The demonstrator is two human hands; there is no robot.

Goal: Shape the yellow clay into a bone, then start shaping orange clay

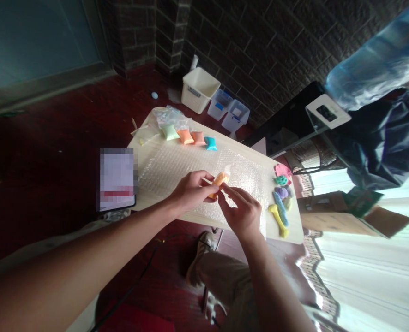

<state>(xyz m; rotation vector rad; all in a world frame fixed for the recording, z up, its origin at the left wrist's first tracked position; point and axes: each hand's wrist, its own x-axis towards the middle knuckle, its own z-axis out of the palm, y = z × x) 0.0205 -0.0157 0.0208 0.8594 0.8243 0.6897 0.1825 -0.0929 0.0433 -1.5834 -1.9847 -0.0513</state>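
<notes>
Between both hands is a small clear packet of orange modelling clay, held above a sheet of bubble wrap on a pale table. My left hand grips the packet from the left, thumb in front and fingers behind. From the right, my right hand pinches its near side with the fingertips. Farther back lie more clay packets: a light green one, an orange one, a salmon one and a blue one.
Shaped clay pieces, including a yellow bone-like one and a pink one, lie at the table's right end. Crumpled clear plastic is at the back left. A tablet-like screen stands left. Plastic bins sit beyond the table.
</notes>
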